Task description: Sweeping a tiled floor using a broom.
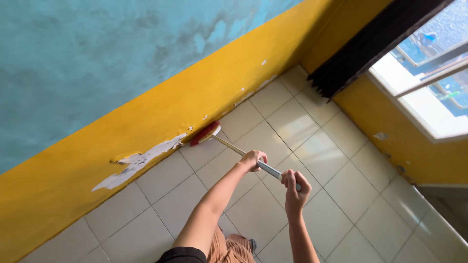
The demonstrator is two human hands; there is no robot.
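Both hands, left (253,159) and right (292,184), clamp a slim metal-handled red broom (205,133) on glossy beige floor tiles (312,156), bristles hidden.

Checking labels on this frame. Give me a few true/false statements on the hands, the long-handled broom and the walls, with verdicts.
1. Both hands grip the broom's silver metal handle. True: the left hand holds further down the handle, the right hand near its end.
2. The broom's red-bristled head rests in the middle of the floor. False: it sits where the pale tiled floor meets the wall.
3. The yellow lower wall band has patches of peeled paint. True: white patches show near the broom head.
4. The upper wall is red. False: it is mottled blue-green.
5. The window is on the left. False: it is at the upper right.
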